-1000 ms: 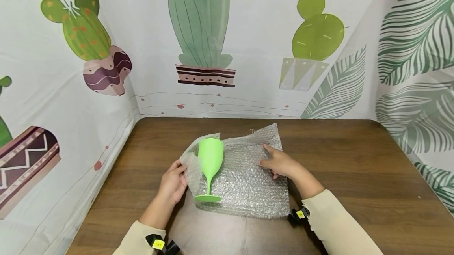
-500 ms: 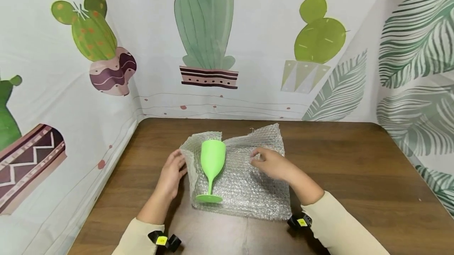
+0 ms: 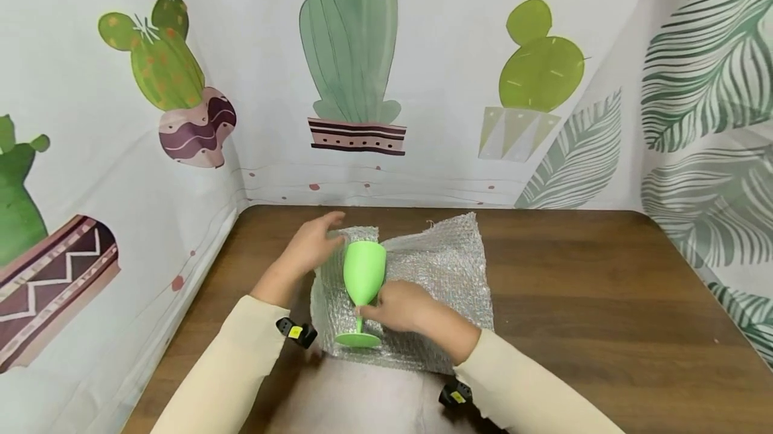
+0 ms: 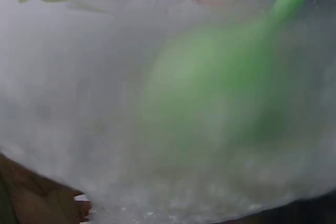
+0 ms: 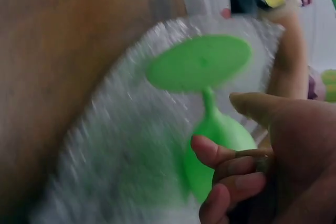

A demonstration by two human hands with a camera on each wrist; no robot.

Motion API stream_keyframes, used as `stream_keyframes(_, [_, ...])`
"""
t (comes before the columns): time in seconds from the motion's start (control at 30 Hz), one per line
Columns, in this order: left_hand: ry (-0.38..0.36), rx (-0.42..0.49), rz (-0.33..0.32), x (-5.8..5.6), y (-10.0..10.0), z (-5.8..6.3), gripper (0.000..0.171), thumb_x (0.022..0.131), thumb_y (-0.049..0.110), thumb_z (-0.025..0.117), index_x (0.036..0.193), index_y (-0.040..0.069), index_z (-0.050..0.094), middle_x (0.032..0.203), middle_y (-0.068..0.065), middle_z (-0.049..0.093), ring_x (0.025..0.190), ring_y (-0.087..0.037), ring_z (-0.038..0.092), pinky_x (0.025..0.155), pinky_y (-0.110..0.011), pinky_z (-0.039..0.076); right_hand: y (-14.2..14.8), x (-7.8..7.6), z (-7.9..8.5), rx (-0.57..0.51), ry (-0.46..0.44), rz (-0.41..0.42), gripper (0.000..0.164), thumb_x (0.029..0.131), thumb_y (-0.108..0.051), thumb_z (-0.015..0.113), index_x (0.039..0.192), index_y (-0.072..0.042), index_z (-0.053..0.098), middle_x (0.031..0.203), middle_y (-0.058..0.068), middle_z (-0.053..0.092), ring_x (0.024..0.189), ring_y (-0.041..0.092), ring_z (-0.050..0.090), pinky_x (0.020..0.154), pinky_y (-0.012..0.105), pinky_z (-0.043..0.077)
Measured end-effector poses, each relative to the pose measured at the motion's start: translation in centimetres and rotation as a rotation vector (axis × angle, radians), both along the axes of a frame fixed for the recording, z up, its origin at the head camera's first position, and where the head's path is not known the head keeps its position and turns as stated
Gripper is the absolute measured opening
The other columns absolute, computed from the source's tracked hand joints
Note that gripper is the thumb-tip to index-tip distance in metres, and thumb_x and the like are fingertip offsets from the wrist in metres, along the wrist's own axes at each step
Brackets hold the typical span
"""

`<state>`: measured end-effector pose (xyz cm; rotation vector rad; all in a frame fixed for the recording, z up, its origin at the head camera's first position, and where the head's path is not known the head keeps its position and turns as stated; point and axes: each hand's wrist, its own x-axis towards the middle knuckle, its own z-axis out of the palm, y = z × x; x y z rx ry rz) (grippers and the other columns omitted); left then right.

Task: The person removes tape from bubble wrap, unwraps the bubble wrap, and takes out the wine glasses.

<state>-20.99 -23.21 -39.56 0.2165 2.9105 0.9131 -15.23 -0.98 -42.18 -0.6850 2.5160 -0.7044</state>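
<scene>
A bright green plastic goblet [image 3: 365,267] lies on a sheet of bubble wrap [image 3: 443,263], its bowl pointing away and its foot toward me. My right hand [image 3: 395,306] is at the stem; in the right wrist view the thumb and partly bent fingers stand on either side of the goblet [image 5: 210,100], with a gap showing at the stem. At the wrap's far left corner, my left hand [image 3: 313,244] reaches out with fingers extended, beside the bowl. The left wrist view shows the goblet blurred through the bubble wrap [image 4: 79,103].
A brown wooden table [image 3: 592,300] lies under the wrap, with a paler area [image 3: 362,397] at its near side. Behind and to the left hangs a white cloth [image 3: 447,85] printed with cacti and leaves. Black cameras are strapped to both wrists.
My right hand has left the wrap's right part and moved left to the stem. My left hand has let go of the wrap's left edge and moved up toward its far corner.
</scene>
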Motion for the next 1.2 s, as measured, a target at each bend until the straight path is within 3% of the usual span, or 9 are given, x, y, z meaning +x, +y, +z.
stream_keyframes(0.1, [-0.054, -0.011, -0.012, -0.7, -0.3, -0.3, 0.041, 0.103, 0.024, 0.057, 0.141, 0.008, 0.057, 0.141, -0.017, 0.061, 0.124, -0.039, 0.060, 0.102, -0.055, 0.050, -0.6, 0.4, -0.9, -0.023, -0.034, -0.002, 0.049, 0.095, -0.048, 0.064, 0.057, -0.021, 0.050, 0.052, -0.008, 0.045, 0.046, 0.010, 0.042, 0.046, 0.026, 0.037])
stream_keyframes(0.17, [-0.036, -0.019, -0.010, -1.1, -0.7, -0.4, 0.031, 0.103, 0.022, 0.057, 0.129, 0.009, 0.066, 0.127, -0.015, 0.068, 0.106, -0.034, 0.066, 0.091, -0.049, 0.054, -0.6, 0.4, -1.2, -0.067, -0.064, -0.016, 0.049, 0.095, -0.043, 0.065, 0.055, -0.019, 0.052, 0.049, -0.009, 0.043, 0.044, 0.009, 0.039, 0.044, 0.024, 0.034])
stream_keyframes(0.3, [0.005, 0.029, 0.042, -1.8, -1.4, -0.8, 0.023, 0.104, 0.021, 0.055, 0.116, 0.010, 0.070, 0.101, -0.010, 0.067, 0.073, -0.022, 0.054, 0.070, -0.037, 0.047, -0.3, 0.3, -1.2, -0.147, -0.110, -0.045, 0.045, 0.096, -0.032, 0.064, 0.055, -0.014, 0.059, 0.047, -0.009, 0.043, 0.039, 0.007, 0.041, 0.040, 0.020, 0.035])
stream_keyframes(0.43, [0.003, 0.068, 0.108, -1.9, -2.2, -1.4, 0.023, 0.105, 0.023, 0.053, 0.117, 0.010, 0.068, 0.094, -0.010, 0.064, 0.071, -0.019, 0.051, 0.065, -0.032, 0.044, 0.3, 0.3, -1.0, -0.171, -0.145, -0.052, 0.044, 0.096, -0.027, 0.061, 0.054, -0.018, 0.052, 0.047, -0.010, 0.038, 0.037, 0.008, 0.045, 0.040, 0.023, 0.045])
stream_keyframes(0.57, [0.007, 0.143, 0.198, -1.7, -3.2, -2.4, 0.022, 0.104, 0.021, 0.052, 0.114, 0.007, 0.067, 0.100, -0.012, 0.066, 0.083, -0.021, 0.056, 0.070, -0.030, 0.045, 1.0, 0.5, -1.1, -0.203, -0.169, -0.057, 0.045, 0.096, -0.023, 0.060, 0.054, -0.021, 0.043, 0.047, -0.011, 0.032, 0.039, 0.008, 0.042, 0.045, 0.030, 0.053])
stream_keyframes(0.73, [-0.050, 0.328, 0.306, -1.3, -4.3, -4.2, 0.026, 0.104, 0.021, 0.050, 0.114, 0.000, 0.065, 0.111, -0.017, 0.065, 0.091, -0.020, 0.058, 0.071, -0.027, 0.050, 2.0, 0.7, -1.7, -0.261, -0.209, -0.104, 0.037, 0.096, -0.023, 0.061, 0.061, -0.017, 0.050, 0.057, -0.008, 0.038, 0.045, 0.008, 0.040, 0.046, 0.028, 0.052])
stream_keyframes(0.9, [-0.131, 0.504, 0.389, -1.0, -5.3, -5.9, 0.032, 0.106, 0.025, 0.050, 0.123, 0.000, 0.061, 0.120, -0.019, 0.068, 0.092, -0.012, 0.065, 0.075, -0.024, 0.056, 3.0, 0.6, -2.5, -0.357, -0.272, -0.167, 0.031, 0.097, -0.022, 0.063, 0.069, -0.013, 0.053, 0.068, -0.004, 0.042, 0.054, 0.009, 0.039, 0.049, 0.027, 0.053])
stream_keyframes(1.03, [-0.110, 0.499, 0.406, -0.6, -6.1, -6.9, 0.035, 0.105, 0.028, 0.053, 0.122, 0.000, 0.063, 0.116, -0.016, 0.067, 0.090, -0.012, 0.061, 0.074, -0.025, 0.052, 3.8, 0.6, -2.9, -0.437, -0.344, -0.205, 0.031, 0.098, -0.023, 0.062, 0.071, -0.013, 0.051, 0.065, -0.005, 0.040, 0.052, 0.009, 0.035, 0.047, 0.023, 0.043])
stream_keyframes(1.2, [-0.065, 0.403, 0.431, -0.1, -7.1, -8.3, 0.033, 0.102, 0.029, 0.059, 0.115, 0.000, 0.068, 0.109, -0.011, 0.064, 0.088, -0.015, 0.052, 0.072, -0.027, 0.045, 4.4, 0.7, -3.1, -0.476, -0.380, -0.180, 0.029, 0.099, -0.026, 0.061, 0.082, -0.002, 0.060, 0.062, -0.007, 0.039, 0.045, 0.006, 0.026, 0.044, 0.021, 0.026])
